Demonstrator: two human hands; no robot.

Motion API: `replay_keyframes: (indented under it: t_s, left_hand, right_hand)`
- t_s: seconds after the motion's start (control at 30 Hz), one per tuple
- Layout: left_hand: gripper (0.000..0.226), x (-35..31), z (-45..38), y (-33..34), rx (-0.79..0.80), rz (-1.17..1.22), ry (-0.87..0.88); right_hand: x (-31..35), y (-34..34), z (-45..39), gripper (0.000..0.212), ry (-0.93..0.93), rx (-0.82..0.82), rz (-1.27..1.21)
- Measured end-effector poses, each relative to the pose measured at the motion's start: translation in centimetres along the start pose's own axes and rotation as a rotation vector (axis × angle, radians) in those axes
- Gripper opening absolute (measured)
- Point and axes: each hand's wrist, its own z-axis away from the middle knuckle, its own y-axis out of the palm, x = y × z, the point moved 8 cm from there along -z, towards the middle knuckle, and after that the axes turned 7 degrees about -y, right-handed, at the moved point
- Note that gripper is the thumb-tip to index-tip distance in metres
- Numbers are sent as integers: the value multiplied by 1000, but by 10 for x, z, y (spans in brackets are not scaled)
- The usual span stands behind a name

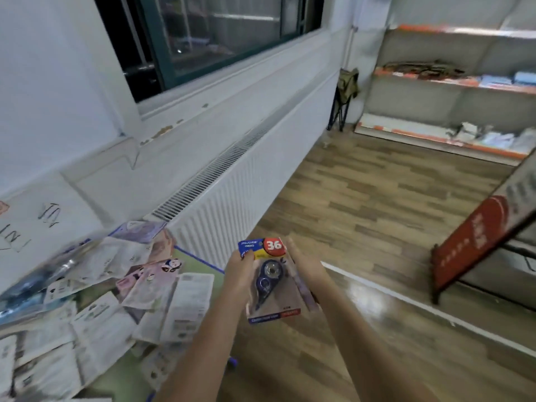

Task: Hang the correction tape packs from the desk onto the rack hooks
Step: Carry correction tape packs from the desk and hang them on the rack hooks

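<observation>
The correction tape pack (pixel 272 281) shows a white "36" in a red circle at its top. Its blue corner label reads roughly "JINUO". Other print is too blurred to read.

We hold one correction tape pack (pixel 271 281) between our left hand (pixel 240 275) and right hand (pixel 304 268), off the desk's (pixel 194 265) right edge; more packs (pixel 121 297) lie heaped across it; shelves (pixel 452 82) stand far right.
</observation>
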Motion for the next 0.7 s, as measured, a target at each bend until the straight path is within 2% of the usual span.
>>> replay_keyframes:
  t_s: [0.03,0.07,0.1,0.13,0.17,0.23,0.33,0.37,0.5,0.57,0.7]
  left_hand:
    - [18,0,1,28,22,-10,-2]
    - [23,3,-2,57,56,-21,-3]
    - [28,6,-4,87,95,-37,-4]
    - [27,9,-3,117,141,-51,-19]
    - [21,9,3,149,189,-52,-32]
    - [16,5,23,209,287,-36,-51]
    - [13,-4,49,302,469,-77,-35]
    - [12,-9,58,331,522,-96,-23]
    - [13,-21,91,459,737,-128,-3]
    - [11,-27,108,522,833,-138,5]
    - [13,-34,138,642,958,-203,12]
  right_hand:
    - [-11,-24,-4,100,21,22,-65]
    - [-18,-47,-3,95,46,78,-159]
    - [-22,-70,3,76,67,123,-248]
    - [-23,-93,12,52,92,149,-339]
    - [-33,-119,16,36,105,165,-435]
    - [-59,-182,25,41,71,110,-524]
    - [-105,-283,39,16,65,-142,-522]
    - [-117,-313,46,14,55,-221,-524]
    - [-154,-414,76,23,-1,-407,-630]
    - [-170,-468,91,21,-45,-522,-697]
    - [-197,-578,123,14,-90,-847,-760]
